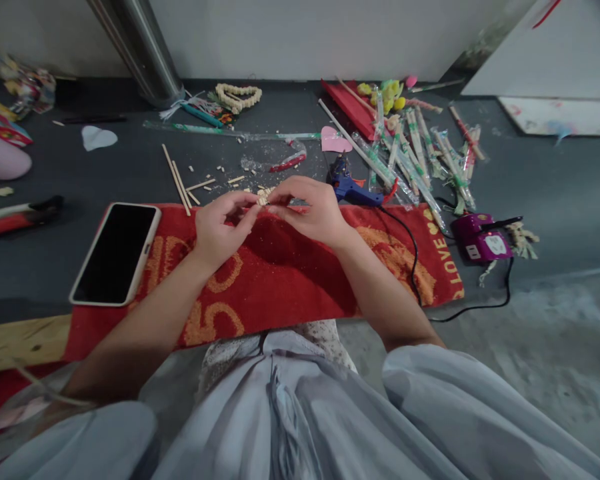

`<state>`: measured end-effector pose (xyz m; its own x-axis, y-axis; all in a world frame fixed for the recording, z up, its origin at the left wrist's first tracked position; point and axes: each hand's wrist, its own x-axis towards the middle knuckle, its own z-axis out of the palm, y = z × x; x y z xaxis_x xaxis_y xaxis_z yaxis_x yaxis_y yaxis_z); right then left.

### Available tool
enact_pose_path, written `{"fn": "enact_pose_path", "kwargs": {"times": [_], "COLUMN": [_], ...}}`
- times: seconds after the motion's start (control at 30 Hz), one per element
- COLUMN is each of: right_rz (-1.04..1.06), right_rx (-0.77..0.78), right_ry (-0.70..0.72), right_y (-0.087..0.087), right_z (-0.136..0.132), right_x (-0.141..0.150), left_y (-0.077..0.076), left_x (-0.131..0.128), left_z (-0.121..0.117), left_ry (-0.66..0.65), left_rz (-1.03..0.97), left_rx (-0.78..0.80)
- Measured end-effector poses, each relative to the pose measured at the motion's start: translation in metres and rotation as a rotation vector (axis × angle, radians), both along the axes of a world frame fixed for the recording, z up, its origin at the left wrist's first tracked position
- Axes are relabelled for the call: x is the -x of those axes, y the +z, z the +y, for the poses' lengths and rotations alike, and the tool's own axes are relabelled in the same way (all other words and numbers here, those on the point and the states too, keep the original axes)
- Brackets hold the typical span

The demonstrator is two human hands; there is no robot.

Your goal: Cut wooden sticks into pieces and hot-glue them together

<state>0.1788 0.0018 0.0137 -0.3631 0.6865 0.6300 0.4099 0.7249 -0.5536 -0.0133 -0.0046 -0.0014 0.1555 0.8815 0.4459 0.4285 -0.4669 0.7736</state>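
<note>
My left hand (225,223) is closed in a pinch on a small pale cluster of cut wooden stick pieces (263,198). My right hand (313,208) meets it there, fingertips pressed together against the cluster's right side; exactly what they grip is partly hidden. Both hands are above the far edge of a red towel (290,287) with orange lettering. Just beyond them lie cut stick bits and crumbs (220,169), along with a few longer wooden sticks (177,175). A blue hot glue gun (357,190) rests right of my right hand.
A phone (117,253) lies on the towel's left. Wrapped chopsticks (420,150) pile up at the back right, near a purple power adapter (483,237) with a black cord. A heart-shaped stick frame (237,98) is by the metal post (140,50). Red-handled pliers (20,217) lie far left.
</note>
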Motion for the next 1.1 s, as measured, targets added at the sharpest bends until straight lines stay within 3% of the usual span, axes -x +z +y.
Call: {"fn": "enact_pose_path", "kwargs": {"times": [0.47, 0.9, 1.0, 1.1], "right_rz": [0.043, 0.034, 0.044, 0.065], "right_rx": [-0.066, -0.049, -0.065, -0.083], "right_ry": [-0.006, -0.028, -0.023, -0.022], "right_y": [-0.0035, -0.0081, -0.0071, -0.0068], "right_z": [-0.0006, -0.0014, -0.0015, 0.0001], "right_x": [0.0038, 0.0064, 0.0072, 0.0065], "left_y": [0.0047, 0.0005, -0.0008, -0.0038], "left_x": [0.0019, 0.0052, 0.0028, -0.0028], "left_z": [-0.005, -0.0053, -0.0052, -0.003], "left_ry": [0.033, 0.026, 0.035, 0.017], "left_rz": [0.1, 0.093, 0.047, -0.116], "left_rx": [-0.161, -0.169, -0.125, 0.026]}}
